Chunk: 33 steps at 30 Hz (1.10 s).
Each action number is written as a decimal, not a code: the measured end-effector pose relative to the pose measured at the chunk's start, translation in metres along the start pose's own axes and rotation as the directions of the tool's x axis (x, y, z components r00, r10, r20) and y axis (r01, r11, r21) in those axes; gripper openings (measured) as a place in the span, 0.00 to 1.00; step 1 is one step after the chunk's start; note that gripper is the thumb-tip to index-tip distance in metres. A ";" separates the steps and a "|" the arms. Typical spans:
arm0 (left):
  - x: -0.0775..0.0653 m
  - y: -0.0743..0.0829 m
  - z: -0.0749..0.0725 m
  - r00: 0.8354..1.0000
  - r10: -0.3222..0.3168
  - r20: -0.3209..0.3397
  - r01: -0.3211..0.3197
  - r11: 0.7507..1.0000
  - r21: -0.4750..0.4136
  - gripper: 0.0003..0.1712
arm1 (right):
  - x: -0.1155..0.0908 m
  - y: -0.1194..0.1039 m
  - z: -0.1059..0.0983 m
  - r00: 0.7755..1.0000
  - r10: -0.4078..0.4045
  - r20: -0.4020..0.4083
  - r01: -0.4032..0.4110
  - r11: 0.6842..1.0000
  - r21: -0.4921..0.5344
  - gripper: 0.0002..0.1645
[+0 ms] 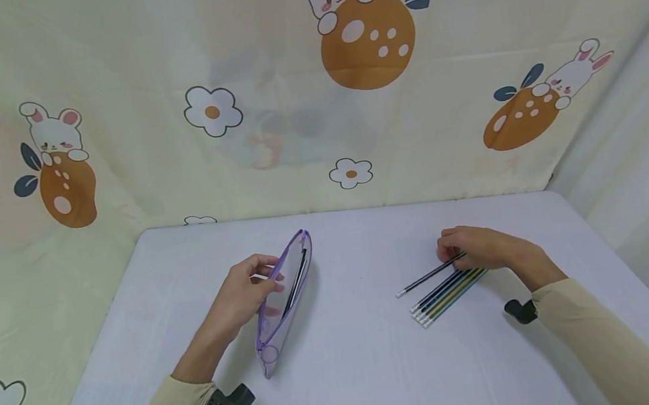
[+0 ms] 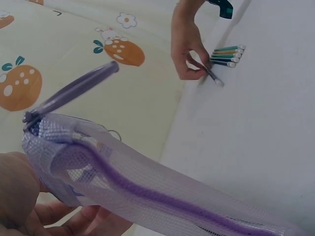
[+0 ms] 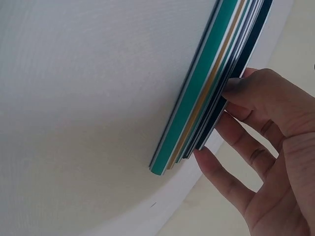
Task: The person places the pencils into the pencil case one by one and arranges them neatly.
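My left hand grips a purple mesh pencil case by its side, thumb on the near edge. The case stands tilted with its zipped mouth parted, and dark pencils lie inside. In the left wrist view, the mesh and purple zipper fill the foreground. On the right, my right hand pinches one dark pencil, its white eraser end pointing left. Beside it lies a row of several pencils in dark, yellow and green, their far ends partly under the hand.
A white cloth-covered table lies under both hands. Behind it hangs a cream curtain printed with rabbits and flowers, and another patterned curtain borders the right side. Dark camera mounts sit at the wrists.
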<state>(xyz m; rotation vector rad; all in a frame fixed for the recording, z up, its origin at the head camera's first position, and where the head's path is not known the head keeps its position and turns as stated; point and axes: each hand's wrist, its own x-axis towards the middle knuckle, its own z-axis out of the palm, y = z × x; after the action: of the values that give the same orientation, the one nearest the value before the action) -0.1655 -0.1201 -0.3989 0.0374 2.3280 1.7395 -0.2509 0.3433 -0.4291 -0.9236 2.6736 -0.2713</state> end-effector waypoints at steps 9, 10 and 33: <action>0.000 0.000 -0.001 1.000 -0.001 0.007 0.001 1.000 -0.019 0.21 | 0.000 -0.004 -0.004 0.999 -0.020 -0.029 0.019 0.999 -0.043 0.17; 0.000 0.000 -0.001 1.000 -0.001 0.007 0.001 1.000 -0.020 0.21 | 0.000 -0.004 -0.004 0.999 -0.021 -0.033 0.019 0.998 -0.052 0.17; 0.001 -0.001 0.000 1.000 -0.002 -0.007 0.002 1.000 0.009 0.21 | 0.016 -0.025 -0.023 0.969 -0.130 -0.211 0.101 0.985 -0.143 0.15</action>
<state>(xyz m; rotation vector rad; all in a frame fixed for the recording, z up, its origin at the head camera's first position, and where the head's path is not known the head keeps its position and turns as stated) -0.1664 -0.1200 -0.3997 0.0312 2.3397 1.7311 -0.2560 0.3158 -0.4036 -1.1544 2.8721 -0.2369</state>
